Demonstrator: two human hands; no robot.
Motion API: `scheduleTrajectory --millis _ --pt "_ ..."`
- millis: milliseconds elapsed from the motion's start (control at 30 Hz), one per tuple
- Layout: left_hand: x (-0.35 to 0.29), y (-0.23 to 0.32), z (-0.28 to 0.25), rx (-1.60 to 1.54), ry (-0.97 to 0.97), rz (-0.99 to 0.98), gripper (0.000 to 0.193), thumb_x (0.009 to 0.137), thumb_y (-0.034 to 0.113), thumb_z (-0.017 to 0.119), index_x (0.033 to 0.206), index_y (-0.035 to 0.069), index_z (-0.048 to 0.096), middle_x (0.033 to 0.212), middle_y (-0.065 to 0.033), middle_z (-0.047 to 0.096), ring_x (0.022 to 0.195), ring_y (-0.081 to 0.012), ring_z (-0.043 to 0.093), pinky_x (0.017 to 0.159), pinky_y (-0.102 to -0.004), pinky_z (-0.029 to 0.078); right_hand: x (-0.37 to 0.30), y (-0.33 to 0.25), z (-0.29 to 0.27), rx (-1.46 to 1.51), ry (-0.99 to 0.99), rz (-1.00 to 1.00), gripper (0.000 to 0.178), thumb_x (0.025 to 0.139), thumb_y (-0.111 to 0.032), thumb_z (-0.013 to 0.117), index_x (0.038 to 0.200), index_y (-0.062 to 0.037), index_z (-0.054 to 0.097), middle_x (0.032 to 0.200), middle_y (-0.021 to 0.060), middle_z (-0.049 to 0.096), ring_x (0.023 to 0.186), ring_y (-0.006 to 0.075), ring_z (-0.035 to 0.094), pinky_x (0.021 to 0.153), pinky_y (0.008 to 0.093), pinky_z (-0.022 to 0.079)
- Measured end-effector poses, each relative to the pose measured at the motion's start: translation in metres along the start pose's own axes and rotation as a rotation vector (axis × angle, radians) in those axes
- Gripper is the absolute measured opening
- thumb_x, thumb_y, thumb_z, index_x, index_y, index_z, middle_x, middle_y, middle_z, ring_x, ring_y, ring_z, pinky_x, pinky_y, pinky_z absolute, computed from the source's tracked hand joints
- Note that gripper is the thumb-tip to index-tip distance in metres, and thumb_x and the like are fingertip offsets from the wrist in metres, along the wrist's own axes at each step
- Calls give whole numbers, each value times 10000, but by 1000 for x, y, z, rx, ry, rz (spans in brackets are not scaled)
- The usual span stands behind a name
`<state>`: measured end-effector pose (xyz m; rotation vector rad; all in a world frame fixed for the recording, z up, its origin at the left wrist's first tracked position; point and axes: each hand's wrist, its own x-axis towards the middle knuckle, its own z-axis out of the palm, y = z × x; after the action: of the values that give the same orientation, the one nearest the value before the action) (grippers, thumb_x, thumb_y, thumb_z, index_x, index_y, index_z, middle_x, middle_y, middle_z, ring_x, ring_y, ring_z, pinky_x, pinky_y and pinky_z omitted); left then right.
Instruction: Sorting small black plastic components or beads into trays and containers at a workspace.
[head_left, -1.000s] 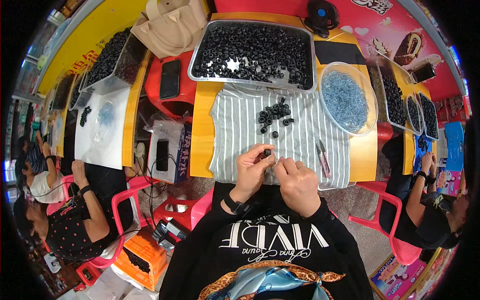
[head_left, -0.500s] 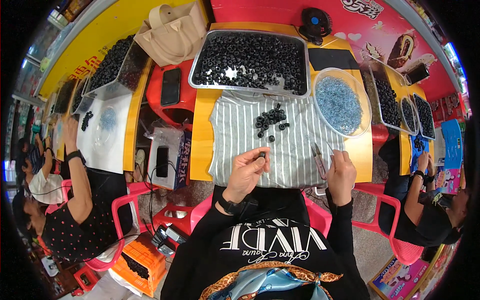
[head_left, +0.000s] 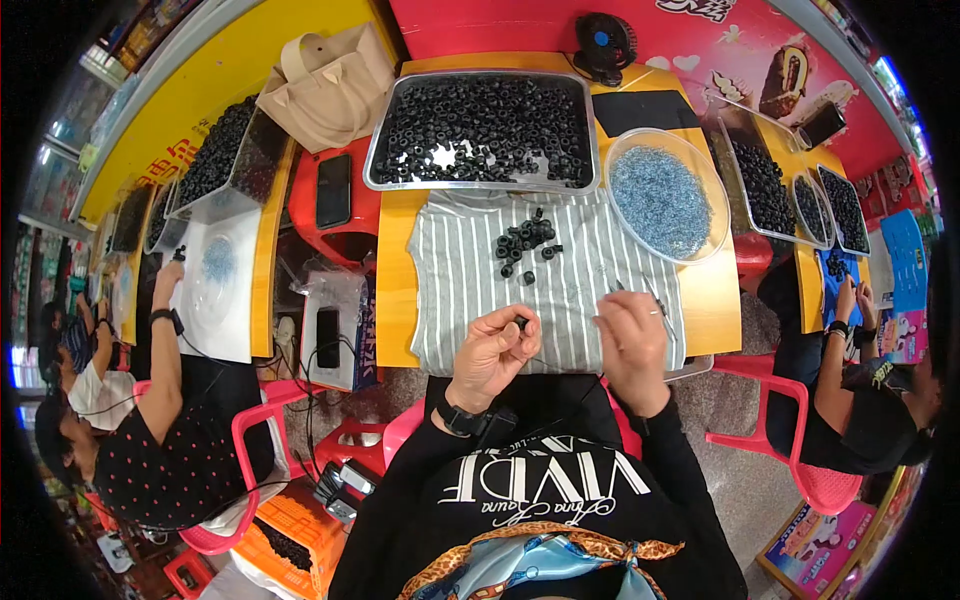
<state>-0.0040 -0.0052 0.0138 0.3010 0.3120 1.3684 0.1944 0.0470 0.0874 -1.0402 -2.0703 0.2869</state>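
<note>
My left hand (head_left: 492, 357) pinches a small black ring-shaped part (head_left: 521, 322) between thumb and fingertips, above the near side of a grey-and-white striped cloth (head_left: 450, 290). To its right, my right hand (head_left: 637, 348) has its fingers drawn together; whatever they hold, if anything, is hidden. Beyond my hands, a small pile of similar black parts (head_left: 525, 240) lies on the cloth, with one part (head_left: 528, 279) apart from it on the near side. The slim tool with pinkish handles is mostly covered by my right hand.
A clear tray (head_left: 372, 165) full of black parts stands at the back. Right of it, a round tub (head_left: 722, 235) holds small bluish clear pieces. A fan (head_left: 605, 48), a beige bag (head_left: 330, 90) and a phone (head_left: 334, 190) are around. People work at tables on both sides.
My right hand has moved left, closer to my left hand, and now covers most of the pink-handled tool. The left hand keeps its pinch on the black part. The whole view has shifted slightly.
</note>
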Motion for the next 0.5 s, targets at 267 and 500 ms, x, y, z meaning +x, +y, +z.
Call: scheduleTrajectory --millis 267,500 --pt "-1 -3 -7 -22 69 -60 344 896 170 677 1142 -58 599 910 -76 602 738 -140 539 731 -293 469 0 -27 31 389 -92 35 211 744 43 684 946 -6 647 917 134 627 845 317 611 711 376 487" --pt "1 -1 -4 -93 14 -44 417 928 119 633 1292 -56 533 965 -102 617 768 -164 617 764 -276 501 0 -22 28 683 -224 309 248 833 11 642 1080 -5 655 1002 130 637 912 242 627 761 326 507"
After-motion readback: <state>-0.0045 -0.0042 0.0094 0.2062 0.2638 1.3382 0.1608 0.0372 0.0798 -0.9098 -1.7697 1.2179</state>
